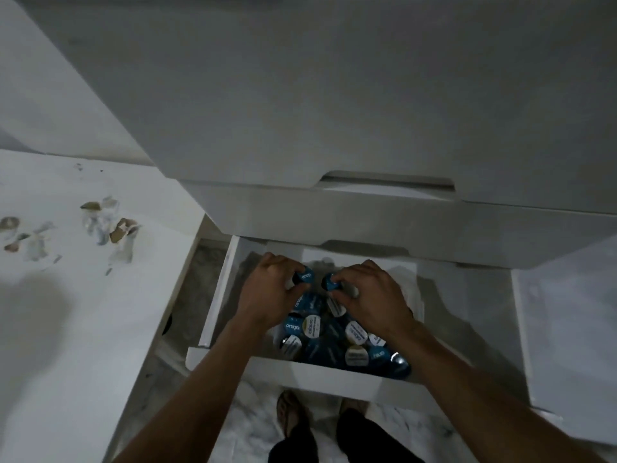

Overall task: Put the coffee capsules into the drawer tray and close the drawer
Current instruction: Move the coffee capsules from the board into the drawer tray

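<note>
A white drawer [320,374] stands pulled out low in a white cabinet. Inside it lies a heap of several blue and white coffee capsules [337,339] near the front wall. My left hand [270,292] reaches into the drawer and grips one blue capsule [303,277] between thumb and fingers. My right hand [370,295] is beside it and grips another blue capsule [331,281]. Both held capsules hover over the back of the heap, a little apart from each other. The drawer's floor under my hands is mostly hidden.
Closed white drawer fronts [367,225] overhang the open drawer from above. A white counter [83,295] lies at the left with torn wrappers [110,225] on it. My feet [290,416] stand on a marble floor just below the drawer front. A white panel [567,329] stands at the right.
</note>
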`<state>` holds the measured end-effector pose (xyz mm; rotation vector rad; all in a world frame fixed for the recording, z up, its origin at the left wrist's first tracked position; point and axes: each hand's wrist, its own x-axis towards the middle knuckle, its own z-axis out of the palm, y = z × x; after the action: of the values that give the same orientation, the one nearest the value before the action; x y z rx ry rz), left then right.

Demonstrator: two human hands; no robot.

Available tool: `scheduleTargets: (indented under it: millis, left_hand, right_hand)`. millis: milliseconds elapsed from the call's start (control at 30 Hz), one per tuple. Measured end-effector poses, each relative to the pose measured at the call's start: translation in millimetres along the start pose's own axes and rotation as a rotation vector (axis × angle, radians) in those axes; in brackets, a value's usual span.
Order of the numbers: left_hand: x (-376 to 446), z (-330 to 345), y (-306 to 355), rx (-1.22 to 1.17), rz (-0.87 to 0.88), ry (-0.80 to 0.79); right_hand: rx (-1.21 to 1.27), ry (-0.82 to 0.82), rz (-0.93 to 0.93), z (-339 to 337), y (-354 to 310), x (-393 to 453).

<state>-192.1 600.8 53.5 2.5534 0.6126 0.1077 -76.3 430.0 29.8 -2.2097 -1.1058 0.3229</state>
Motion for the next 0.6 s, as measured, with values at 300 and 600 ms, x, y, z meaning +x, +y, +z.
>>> scheduleTargets:
  millis: [300,600]
  left_hand:
    - [9.3,11.5,-14.0,0.1,0.074,-0.061]
    - [15.0,17.6,-9.0,0.266,0.151,-0.094]
  right_hand:
    - [-0.173,-0.06,-0.004,18.2,-0.9,13.1]
    - [-0.352,-0.102,-0.049,19.5,-2.7,17.3]
